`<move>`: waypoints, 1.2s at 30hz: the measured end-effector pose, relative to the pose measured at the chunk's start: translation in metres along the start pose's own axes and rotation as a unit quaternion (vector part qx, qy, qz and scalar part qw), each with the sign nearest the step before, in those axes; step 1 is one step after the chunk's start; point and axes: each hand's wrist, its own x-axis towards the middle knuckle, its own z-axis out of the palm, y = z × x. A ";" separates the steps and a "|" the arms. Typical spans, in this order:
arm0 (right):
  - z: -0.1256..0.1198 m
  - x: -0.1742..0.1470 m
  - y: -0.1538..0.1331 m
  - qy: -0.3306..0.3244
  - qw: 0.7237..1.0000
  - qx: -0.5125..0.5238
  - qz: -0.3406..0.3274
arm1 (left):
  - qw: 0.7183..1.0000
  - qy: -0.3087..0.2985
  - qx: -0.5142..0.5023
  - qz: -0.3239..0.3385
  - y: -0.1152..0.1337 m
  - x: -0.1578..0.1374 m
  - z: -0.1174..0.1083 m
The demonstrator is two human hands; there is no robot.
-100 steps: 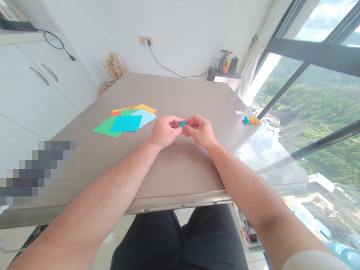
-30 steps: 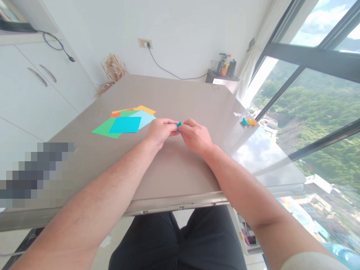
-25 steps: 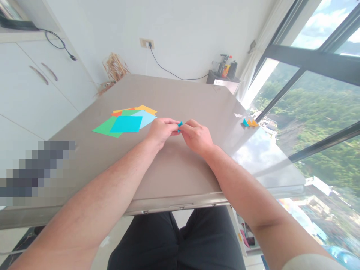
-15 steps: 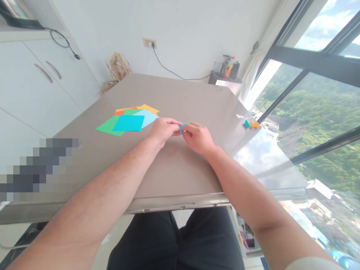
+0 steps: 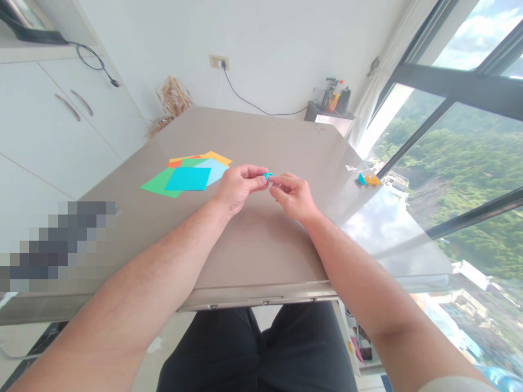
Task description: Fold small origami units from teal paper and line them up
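Over the middle of the table, my left hand (image 5: 241,188) pinches a small folded piece of blue paper (image 5: 268,176) between thumb and fingers. Most of the paper is hidden by the fingertips. My right hand (image 5: 293,195) is close on its other side, with the index fingertip touching the paper's edge and the thumb lower, apart from it. Beyond the left hand, loose coloured sheets lie overlapping: a blue sheet (image 5: 188,178) on top, a green sheet (image 5: 157,184), a pale blue sheet (image 5: 214,167) and a yellow-orange sheet (image 5: 216,157).
At the table's (image 5: 261,250) right edge stand small folded paper shapes, a blue one (image 5: 362,179) and orange ones (image 5: 373,180). A window (image 5: 457,136) is on the right. Dried stalks (image 5: 174,100) and a dark stand with bottles (image 5: 329,111) are behind the table.
The folded blue paper has been raised slightly and turned in my left hand. My right thumb has come away from it, leaving the index fingertip at its edge.
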 end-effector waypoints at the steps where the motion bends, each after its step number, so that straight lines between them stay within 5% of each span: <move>1: 0.001 0.000 0.000 0.002 1.000 0.002 -0.003 | 1.000 0.004 -0.003 0.003 0.000 0.000 0.000; 11: -0.001 0.000 -0.006 -0.028 0.994 0.093 0.041 | 1.000 -0.010 -0.014 0.012 -0.006 0.001 -0.002; 20: 0.004 0.002 -0.009 -0.014 0.922 0.339 0.186 | 0.978 0.029 0.166 0.125 -0.002 -0.007 0.002; 26: 0.002 -0.003 -0.007 -0.003 0.946 0.278 0.168 | 0.988 0.018 0.109 0.108 -0.009 -0.004 0.001; 32: 0.003 -0.004 -0.006 -0.020 0.940 0.297 0.167 | 0.988 0.015 0.109 0.112 -0.014 -0.003 0.001; 36: 0.005 -0.004 -0.012 0.034 0.957 0.231 0.170 | 0.982 0.038 0.133 0.130 -0.010 -0.006 0.005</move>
